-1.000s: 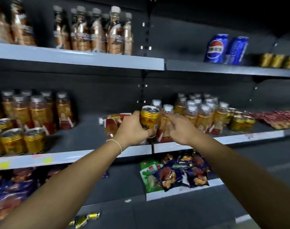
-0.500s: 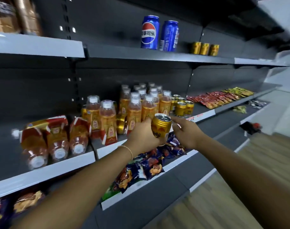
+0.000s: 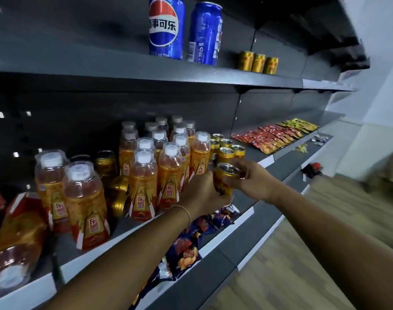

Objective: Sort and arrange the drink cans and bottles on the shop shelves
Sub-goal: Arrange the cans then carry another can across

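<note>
Left hand (image 3: 202, 191) and right hand (image 3: 251, 180) both clasp a small gold metal can (image 3: 224, 179), its label half hidden. Dark grey metal shelf (image 3: 253, 153); wooden floor (image 3: 303, 253).

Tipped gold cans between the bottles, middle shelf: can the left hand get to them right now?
Probably not yet. The left hand grips a gold can together with the right hand, and the tipped gold cans lie in a narrow gap between upright bottles.
</note>
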A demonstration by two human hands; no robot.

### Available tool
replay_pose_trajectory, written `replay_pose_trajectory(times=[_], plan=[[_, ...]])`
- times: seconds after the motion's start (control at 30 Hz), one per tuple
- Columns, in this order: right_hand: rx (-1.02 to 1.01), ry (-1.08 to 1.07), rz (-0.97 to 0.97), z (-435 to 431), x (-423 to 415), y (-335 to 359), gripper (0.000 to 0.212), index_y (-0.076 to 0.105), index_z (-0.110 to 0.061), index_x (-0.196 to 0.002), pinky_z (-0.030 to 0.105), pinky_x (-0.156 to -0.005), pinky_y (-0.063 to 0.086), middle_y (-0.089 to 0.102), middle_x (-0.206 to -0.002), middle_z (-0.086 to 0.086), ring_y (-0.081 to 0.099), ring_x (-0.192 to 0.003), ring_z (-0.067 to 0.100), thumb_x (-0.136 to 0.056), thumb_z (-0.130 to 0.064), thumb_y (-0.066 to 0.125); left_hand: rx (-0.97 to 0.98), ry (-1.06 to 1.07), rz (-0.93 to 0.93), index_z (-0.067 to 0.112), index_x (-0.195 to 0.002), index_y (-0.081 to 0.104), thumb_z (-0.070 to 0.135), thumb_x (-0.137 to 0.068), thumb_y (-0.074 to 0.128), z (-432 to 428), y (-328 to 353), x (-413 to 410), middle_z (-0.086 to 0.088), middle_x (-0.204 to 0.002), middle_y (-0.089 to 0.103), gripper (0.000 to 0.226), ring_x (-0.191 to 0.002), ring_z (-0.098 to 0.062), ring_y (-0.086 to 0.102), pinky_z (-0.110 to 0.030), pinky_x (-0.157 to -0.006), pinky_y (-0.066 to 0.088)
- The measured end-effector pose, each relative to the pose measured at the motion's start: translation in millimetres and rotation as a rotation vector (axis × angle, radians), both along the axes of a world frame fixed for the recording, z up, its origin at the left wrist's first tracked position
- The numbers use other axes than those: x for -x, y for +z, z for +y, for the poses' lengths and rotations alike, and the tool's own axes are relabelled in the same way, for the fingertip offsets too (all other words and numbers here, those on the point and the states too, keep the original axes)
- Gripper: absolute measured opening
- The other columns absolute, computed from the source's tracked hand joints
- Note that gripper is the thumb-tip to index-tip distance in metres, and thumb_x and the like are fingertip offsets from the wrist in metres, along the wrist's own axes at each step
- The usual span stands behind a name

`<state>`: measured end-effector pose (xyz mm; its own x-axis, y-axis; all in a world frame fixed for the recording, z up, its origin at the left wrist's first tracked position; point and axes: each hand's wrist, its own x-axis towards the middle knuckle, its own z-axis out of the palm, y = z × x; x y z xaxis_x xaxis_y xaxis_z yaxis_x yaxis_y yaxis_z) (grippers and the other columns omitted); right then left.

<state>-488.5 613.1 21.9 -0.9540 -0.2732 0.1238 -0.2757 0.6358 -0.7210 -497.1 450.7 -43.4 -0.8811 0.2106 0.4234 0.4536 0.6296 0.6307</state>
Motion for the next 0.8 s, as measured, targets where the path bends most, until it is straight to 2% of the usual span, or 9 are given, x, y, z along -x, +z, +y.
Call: replay_pose_trajectory(times=[0.07, 0.17, 0.27, 0.4, 0.5, 0.6, 0.67, 0.73, 0.8], plan=[[0.042, -0.014, -0.041, 1.8, 18.6, -2.6, 0.029, 0.063, -0.041, -0.104, 0.020, -0.080, 0.050, 0.068, -0.102, -0.020, 0.064, -0.098, 0.002, -0.088, -0.020, 0.074, -0.041, -0.036, -0.018, 0.025, -0.096, 0.062, 0.048, -0.077, 0.072, 2.6, -5.5, 15.4, 0.007, -0.082, 0.071, 0.031, -0.075, -0.005, 0.065, -0.024, -0.066, 0.054], [0.049, -0.046, -0.089, 3.5, 43.7, -6.3, 0.041, 0.062, -0.029, -0.122, 0.024, -0.080, 0.051, 0.069, -0.110, -0.009, 0.064, -0.104, 0.013, -0.084, -0.018, 0.077, -0.061, -0.036, -0.032, 0.031, -0.101, 0.057, 0.049, -0.078, 0.070, 5.1, -13.6, 31.9, 0.010, -0.078, 0.068, 0.032, -0.072, 0.000, 0.062, -0.015, -0.063, 0.047], [0.038, -0.025, -0.091, 5.0, 69.5, -8.8, 0.028, 0.068, -0.028, -0.110, 0.023, -0.077, 0.052, 0.071, -0.104, -0.010, 0.066, -0.101, 0.013, -0.086, -0.013, 0.075, -0.096, -0.009, -0.016, 0.039, -0.104, 0.051, 0.048, -0.080, 0.067, 6.9, -18.2, 43.7, 0.015, -0.074, 0.064, 0.030, -0.068, 0.007, 0.057, -0.005, -0.056, 0.035], [-0.051, -0.027, -0.076, 5.5, 103.8, -9.1, 0.024, 0.070, -0.020, -0.109, 0.039, -0.087, 0.058, 0.071, -0.105, 0.003, 0.067, -0.098, 0.020, -0.086, -0.014, 0.074, -0.055, 0.040, 0.018, 0.032, -0.121, 0.051, 0.047, -0.091, 0.056, 15.4, -20.4, 60.5, 0.006, -0.099, 0.069, 0.034, -0.079, -0.006, 0.056, -0.018, -0.068, 0.040], [-0.105, 0.007, -0.045, 8.8, 128.2, -9.4, 0.026, 0.069, -0.026, -0.103, 0.036, -0.081, 0.060, 0.071, -0.100, -0.001, 0.067, -0.093, 0.016, -0.081, -0.014, 0.077, 0.081, 0.102, 0.042, 0.023, -0.118, 0.053, 0.034, -0.095, 0.054, 21.7, -24.0, 70.7, 0.000, -0.103, 0.067, 0.026, -0.092, -0.015, 0.062, -0.020, -0.077, 0.044], [-0.166, -0.009, 0.029, 16.3, 156.7, -10.2, 0.025, 0.068, -0.031, -0.094, 0.029, -0.078, 0.056, 0.069, -0.096, -0.007, 0.065, -0.091, 0.012, -0.077, -0.019, 0.081, 0.164, 0.149, 0.045, 0.025, -0.099, 0.052, 0.030, -0.091, 0.059, 26.8, -26.6, 75.5, 0.006, -0.088, 0.060, 0.012, -0.083, -0.014, 0.061, -0.013, -0.060, 0.033], [-0.181, -0.003, 0.055, 19.4, 177.1, -9.3, 0.023, 0.067, -0.033, -0.085, 0.031, -0.079, 0.055, 0.069, -0.091, -0.008, 0.066, -0.089, 0.013, -0.076, -0.017, 0.082, 0.187, 0.204, 0.056, 0.030, -0.094, 0.041, 0.032, -0.090, 0.061, 31.5, -25.4, 78.5, 0.009, -0.082, 0.050, 0.021, -0.074, -0.010, 0.052, -0.012, -0.052, 0.025], [-0.208, 0.031, 0.069, 20.2, 194.7, -7.5, 0.024, 0.065, -0.033, -0.077, 0.031, -0.076, 0.055, 0.069, -0.085, -0.009, 0.067, -0.087, 0.015, -0.076, -0.017, 0.083, 0.215, 0.237, 0.039, 0.027, -0.100, 0.042, 0.035, -0.090, 0.060, 37.5, -22.2, 83.1, 0.004, -0.091, 0.056, 0.022, -0.080, -0.016, 0.057, -0.018, -0.054, 0.035], [-0.241, 0.069, 0.101, 21.1, 211.0, -6.2, 0.019, 0.066, -0.029, -0.076, 0.034, -0.072, 0.057, 0.069, -0.079, -0.007, 0.068, -0.081, 0.016, -0.075, -0.021, 0.083, 0.278, 0.278, 0.004, 0.020, -0.119, 0.047, 0.038, -0.091, 0.057, 43.3, -18.2, 89.3, -0.005, -0.107, 0.060, 0.035, -0.095, -0.024, 0.059, -0.031, -0.068, 0.048]])
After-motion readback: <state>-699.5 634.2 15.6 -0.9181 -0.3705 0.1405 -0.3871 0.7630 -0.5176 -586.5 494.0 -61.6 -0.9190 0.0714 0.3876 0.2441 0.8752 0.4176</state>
